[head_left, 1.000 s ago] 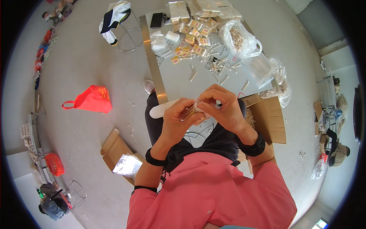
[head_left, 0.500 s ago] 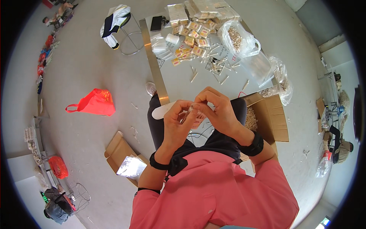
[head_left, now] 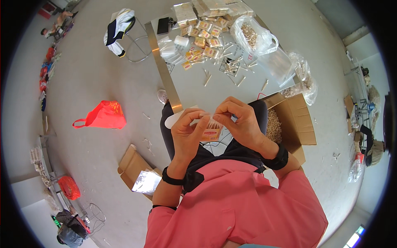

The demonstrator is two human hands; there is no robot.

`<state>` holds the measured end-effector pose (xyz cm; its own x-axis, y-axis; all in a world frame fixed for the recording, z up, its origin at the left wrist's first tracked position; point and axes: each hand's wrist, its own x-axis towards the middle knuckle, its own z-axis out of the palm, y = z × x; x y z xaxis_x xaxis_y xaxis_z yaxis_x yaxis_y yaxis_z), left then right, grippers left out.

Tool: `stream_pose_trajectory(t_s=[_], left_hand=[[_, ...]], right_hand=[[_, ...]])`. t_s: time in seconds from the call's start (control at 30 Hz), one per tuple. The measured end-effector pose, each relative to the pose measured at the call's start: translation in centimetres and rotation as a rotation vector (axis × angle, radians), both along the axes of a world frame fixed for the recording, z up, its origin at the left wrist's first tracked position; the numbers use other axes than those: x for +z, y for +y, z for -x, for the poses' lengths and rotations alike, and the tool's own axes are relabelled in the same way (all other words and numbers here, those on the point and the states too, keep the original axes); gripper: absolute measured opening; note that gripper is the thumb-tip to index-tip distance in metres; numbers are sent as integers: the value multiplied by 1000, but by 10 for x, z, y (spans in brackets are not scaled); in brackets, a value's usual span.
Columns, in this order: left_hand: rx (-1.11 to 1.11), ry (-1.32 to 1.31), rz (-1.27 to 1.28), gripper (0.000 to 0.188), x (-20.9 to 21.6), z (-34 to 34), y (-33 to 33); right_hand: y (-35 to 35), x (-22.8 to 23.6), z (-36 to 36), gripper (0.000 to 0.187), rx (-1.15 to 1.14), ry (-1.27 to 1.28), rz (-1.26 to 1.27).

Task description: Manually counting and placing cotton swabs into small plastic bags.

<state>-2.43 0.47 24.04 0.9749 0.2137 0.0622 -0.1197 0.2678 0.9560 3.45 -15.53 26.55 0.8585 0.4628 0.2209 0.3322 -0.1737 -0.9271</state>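
Observation:
Between my hands, above my lap, hangs a small clear packet of cotton swabs [head_left: 212, 133] with an orange and red label. My left hand [head_left: 186, 131] pinches its upper left edge between thumb and fingers. The upper right edge is in a pinch of my right hand [head_left: 240, 124]. The sticks show in a row through the plastic above the label. What the very fingertips grip along the top of the packet is too small to make out. Beyond my hands, on the metal-edged table [head_left: 192, 93], lie loose cotton swabs [head_left: 237, 68].
Filled swab packets [head_left: 204, 35] are heaped at the table's far side. Near them are a phone [head_left: 163, 25], a white roll [head_left: 181, 41] and a plastic bag of swabs [head_left: 252, 37]. An open carton [head_left: 295, 120] stands by my right knee. A red bag [head_left: 105, 115] sits on the floor left.
The packet has turned so that its label faces me more fully. My fingertips have moved slightly apart along its top, the left hand shifting left. The whole view has tilted a little.

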Motion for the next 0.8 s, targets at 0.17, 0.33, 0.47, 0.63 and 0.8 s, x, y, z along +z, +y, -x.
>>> stream_pose_trajectory(t_s=[0.17,0.33,0.47,0.63,0.8], left_hand=[[7,-67,-105,10,1,3,0],[5,-47,-93,10,-8,7,6],[-105,14,-154,10,-4,7,3],[-81,62,-41,17,2,5,-12],[-292,193,34,25,-23,12,-7]], right_hand=[[-3,4,2,7,8,-74,14],[-14,1,-1,7,39,-50,8],[-18,-7,3,6,-6,-104,63],[-22,-14,1,7,26,-1,39],[-19,-11,3,9,-14,-51,-76]])
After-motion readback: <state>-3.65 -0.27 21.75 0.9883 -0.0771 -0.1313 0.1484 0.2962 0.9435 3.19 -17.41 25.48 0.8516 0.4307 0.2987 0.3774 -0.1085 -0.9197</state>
